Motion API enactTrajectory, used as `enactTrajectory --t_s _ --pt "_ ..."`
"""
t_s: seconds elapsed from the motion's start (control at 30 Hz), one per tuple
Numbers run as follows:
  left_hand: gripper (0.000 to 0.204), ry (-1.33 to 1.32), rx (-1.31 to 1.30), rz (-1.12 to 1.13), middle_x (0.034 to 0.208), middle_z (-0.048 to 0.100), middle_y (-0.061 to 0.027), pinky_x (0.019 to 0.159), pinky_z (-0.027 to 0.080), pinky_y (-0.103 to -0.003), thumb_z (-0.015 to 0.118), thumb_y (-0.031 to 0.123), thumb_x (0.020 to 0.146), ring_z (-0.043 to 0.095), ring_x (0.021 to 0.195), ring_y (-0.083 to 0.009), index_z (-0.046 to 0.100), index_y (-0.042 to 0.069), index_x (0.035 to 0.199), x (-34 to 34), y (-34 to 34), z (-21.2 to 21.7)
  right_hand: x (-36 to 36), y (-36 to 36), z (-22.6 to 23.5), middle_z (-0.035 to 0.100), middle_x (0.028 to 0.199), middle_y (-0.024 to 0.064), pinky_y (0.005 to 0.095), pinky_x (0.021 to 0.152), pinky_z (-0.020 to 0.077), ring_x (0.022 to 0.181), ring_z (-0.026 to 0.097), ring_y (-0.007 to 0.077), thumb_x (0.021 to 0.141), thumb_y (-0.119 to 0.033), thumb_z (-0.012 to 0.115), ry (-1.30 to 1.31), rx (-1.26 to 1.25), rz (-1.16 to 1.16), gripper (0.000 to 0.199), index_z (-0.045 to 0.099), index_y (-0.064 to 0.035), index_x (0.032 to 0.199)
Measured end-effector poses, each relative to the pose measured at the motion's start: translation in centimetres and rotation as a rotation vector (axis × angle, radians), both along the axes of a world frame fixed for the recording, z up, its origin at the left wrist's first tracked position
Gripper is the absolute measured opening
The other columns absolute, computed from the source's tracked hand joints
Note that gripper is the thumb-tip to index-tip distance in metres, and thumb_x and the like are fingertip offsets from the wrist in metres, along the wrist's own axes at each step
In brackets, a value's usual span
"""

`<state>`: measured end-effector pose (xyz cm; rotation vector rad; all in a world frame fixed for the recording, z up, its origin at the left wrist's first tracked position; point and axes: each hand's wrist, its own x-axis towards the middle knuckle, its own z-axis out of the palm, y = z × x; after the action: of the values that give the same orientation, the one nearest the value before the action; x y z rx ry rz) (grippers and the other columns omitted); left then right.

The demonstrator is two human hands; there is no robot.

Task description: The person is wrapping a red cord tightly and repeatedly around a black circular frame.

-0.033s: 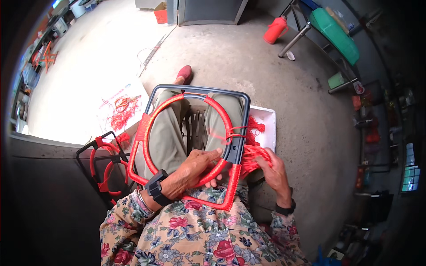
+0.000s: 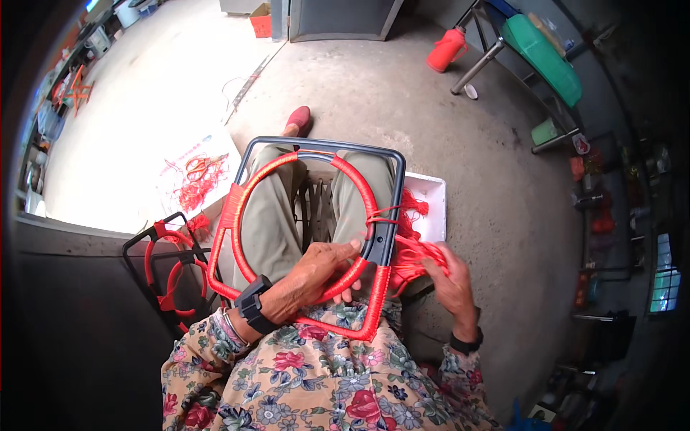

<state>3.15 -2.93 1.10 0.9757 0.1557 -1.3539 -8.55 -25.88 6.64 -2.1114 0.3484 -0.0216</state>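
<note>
Black metal square frame with rounded corners, partly wrapped in red cord (image 2: 378, 298), lies across the lap on grey-green trousers (image 2: 273, 223). Left hand (image 2: 313, 271): closed around the inner ring (image 2: 361, 185), thumb above, fingers below. Right hand (image 2: 453, 281): closed on a loose red cord bundle (image 2: 413, 255), just right of the frame. White rectangular box (image 2: 435, 205): beside the right leg.

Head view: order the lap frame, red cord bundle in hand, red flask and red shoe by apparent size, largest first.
1. Lap frame
2. Red cord bundle, partly covered by the right hand
3. Red flask
4. Red shoe
The first two are nearer the camera, so true sizes may differ.
</note>
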Motion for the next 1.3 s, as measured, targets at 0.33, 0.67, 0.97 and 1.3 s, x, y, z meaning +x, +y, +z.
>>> enactTrajectory --t_s 0.33,0.67,0.97,1.3 --pt "0.008 0.022 -0.297 0.119 0.072 0.065 -0.0088 0.039 0.045 -0.023 0.059 0.01 0.092 0.062 0.052 -0.0157 0.058 0.002 0.092 0.4 -0.8 -1.5 -2.5 -4.3 4.6 0.057 0.076 0.0083 0.0444 0.09 0.0459 0.071 0.061 0.0224 0.095 -0.039 0.05 -0.637 1.384 0.433 0.039 0.05 -0.003 0.112" --pt "0.009 -0.031 -0.171 0.337 0.069 0.063 -0.008 0.036 0.04 -0.023 0.057 0.003 0.091 0.058 0.047 -0.0149 0.056 0.002 0.1 0.9 -1.0 -1.7 -14.8 -16.1 -6.2 0.064 0.096 0.0054 0.0271 0.058 0.0511 0.074 0.062 0.0136 0.085 -0.016 0.067 -0.038 0.461 -0.968 0.045 0.051 -0.0017 0.124" --pt "0.015 -0.085 -0.101 0.33 0.073 0.064 -0.0109 0.039 0.046 -0.025 0.057 0.002 0.09 0.061 0.051 -0.0173 0.054 0.0 0.105 0.2 -0.6 -1.6 2.4 1.2 -4.5 0.062 0.081 -0.0015 0.0216 0.056 0.0439 0.063 0.052 0.005 0.088 -0.021 0.065 0.069 0.688 -0.16 0.031 0.062 -0.0025 0.113" --pt "0.018 0.044 -0.027 0.292 0.07 0.064 -0.0154 0.037 0.048 -0.028 0.057 0.017 0.094 0.061 0.047 -0.0218 0.056 0.0 0.094 0.5 -0.4 -1.2 1.5 2.6 -4.0 0.053 0.068 -0.0048 0.0195 0.049 0.0345 0.055 0.042 0.0029 0.088 -0.02 0.064 0.215 0.812 -0.171 0.016 0.063 -0.0045 0.092"
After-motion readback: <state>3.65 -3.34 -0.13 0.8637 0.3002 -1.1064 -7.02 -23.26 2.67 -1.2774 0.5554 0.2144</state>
